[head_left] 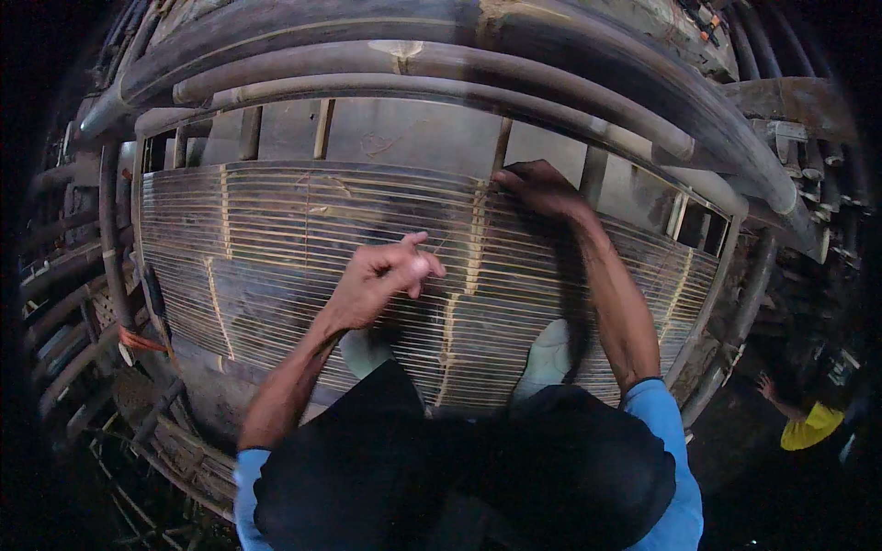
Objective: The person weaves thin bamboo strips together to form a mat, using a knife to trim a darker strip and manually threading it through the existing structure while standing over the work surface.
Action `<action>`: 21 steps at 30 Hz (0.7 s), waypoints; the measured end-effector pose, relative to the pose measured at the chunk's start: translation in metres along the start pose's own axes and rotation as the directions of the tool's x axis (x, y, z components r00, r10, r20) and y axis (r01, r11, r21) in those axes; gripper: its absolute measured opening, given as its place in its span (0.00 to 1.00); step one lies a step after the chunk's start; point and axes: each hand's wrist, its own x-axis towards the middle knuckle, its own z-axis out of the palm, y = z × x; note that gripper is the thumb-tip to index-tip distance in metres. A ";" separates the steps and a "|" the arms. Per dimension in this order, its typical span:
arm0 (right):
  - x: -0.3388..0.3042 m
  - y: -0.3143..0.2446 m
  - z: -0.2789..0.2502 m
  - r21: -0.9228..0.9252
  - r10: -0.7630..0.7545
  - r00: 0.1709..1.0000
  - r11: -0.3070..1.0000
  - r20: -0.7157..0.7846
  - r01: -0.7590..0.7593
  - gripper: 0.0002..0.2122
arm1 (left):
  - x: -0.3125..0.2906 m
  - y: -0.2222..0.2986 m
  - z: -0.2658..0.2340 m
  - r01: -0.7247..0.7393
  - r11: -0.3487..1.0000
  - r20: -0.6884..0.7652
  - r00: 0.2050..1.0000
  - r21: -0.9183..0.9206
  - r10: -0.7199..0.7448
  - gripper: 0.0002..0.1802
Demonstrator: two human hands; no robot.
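Note:
Beneath both hands lies a panel of thin parallel slats (pixel 358 216), bamboo by its look, tied crosswise by pale bindings (pixel 476 234). My left hand (pixel 386 275) is raised over the panel's middle, its fingers drawn together in a pinch. A faint thin strand shows beside these fingertips, but what they hold is too fine to make out. At the panel's far edge, my right hand (pixel 544 188) is closed with its fingertips by the top of the central binding. Shadow hides whatever lies between the right fingers.
Thick bamboo poles (pixel 441 69) run across the far side. Crossbars (pixel 323 129) stand beyond the panel's far edge. My shod feet (pixel 548 354) rest at its near part. Orange cord (pixel 141 340) wraps a left post. Another person's yellow sleeve (pixel 812 427) shows at lower right.

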 end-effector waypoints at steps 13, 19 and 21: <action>-0.029 -0.002 0.050 -0.293 -0.284 0.791 0.946 -0.542 0.139 0.14 | -0.038 -0.012 0.038 -0.270 0.576 -0.470 0.853 -0.771 -0.229 0.29; -0.031 -0.057 0.081 -0.547 -0.753 0.601 0.633 -0.269 0.548 0.12 | -0.037 -0.006 0.036 -0.226 0.662 -0.471 0.855 -0.715 -0.217 0.28; -0.024 -0.040 0.085 -0.266 -0.577 0.810 0.801 -0.109 0.535 0.17 | -0.037 -0.007 0.036 -0.236 0.641 -0.475 0.850 -0.730 -0.228 0.28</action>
